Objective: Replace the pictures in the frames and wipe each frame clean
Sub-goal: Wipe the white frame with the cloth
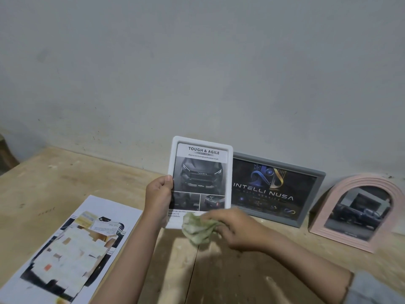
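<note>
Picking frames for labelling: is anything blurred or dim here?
Head view: dim, soft lighting; right hand and green cloth motion-blurred; white frame headline readable, small print not; paper stack smeared; table edges bow from the wide lens.

The white frame [199,148] is held up, showing a car picture [198,178]; a crumpled green cloth [197,229] touches its bottom edge; the grey frame [278,191] and pink arched frame [352,213] lean against the wall.

"TOUGH & AGILE" on white frame [199,182]
</note>
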`<state>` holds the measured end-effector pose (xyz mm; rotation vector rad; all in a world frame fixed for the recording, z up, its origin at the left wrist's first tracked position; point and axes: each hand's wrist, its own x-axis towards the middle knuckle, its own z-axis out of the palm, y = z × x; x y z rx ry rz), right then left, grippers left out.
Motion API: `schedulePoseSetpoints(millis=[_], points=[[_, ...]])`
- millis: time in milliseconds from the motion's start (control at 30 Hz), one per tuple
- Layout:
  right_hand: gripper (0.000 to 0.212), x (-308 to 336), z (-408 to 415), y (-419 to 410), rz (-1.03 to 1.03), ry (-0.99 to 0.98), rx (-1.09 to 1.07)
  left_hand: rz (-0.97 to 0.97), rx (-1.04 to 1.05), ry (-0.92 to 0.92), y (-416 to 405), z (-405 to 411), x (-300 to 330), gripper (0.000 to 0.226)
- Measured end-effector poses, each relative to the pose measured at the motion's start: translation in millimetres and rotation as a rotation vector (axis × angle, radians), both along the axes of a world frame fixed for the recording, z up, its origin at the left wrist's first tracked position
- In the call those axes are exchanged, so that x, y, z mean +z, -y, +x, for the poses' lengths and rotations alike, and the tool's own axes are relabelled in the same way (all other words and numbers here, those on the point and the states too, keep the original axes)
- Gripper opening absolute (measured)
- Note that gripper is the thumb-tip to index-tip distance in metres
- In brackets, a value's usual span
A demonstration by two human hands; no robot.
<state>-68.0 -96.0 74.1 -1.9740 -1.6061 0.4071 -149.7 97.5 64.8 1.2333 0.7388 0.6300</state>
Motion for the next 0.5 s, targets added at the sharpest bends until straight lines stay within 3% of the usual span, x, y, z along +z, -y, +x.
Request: schedulePoseSetpoints(millis=[67,167,333,500], points=[[0.052,18.3,11.5,-5.4,0.164,0.022,-0.063,-0.029,-0.026,0.015,2.1,-0.1,-1.5,0.034],[0.06,37.7,36.9,-20.1,0.387,0.298,-0.194,0.058,-0.116,0.008,9.6,-0.4,-0.6,0.035],[0.073,37.9,54.7,-48.1,0.253,0.7,-0.231,0.092,-0.3,0.056,21.4,1.1,8.3,0.034],[0.075,3.4,30.0,-44.2,0.268,0.696,-0.103,-0.036,-0.329,0.086,10.4,-3.4,8.1,0.022]])
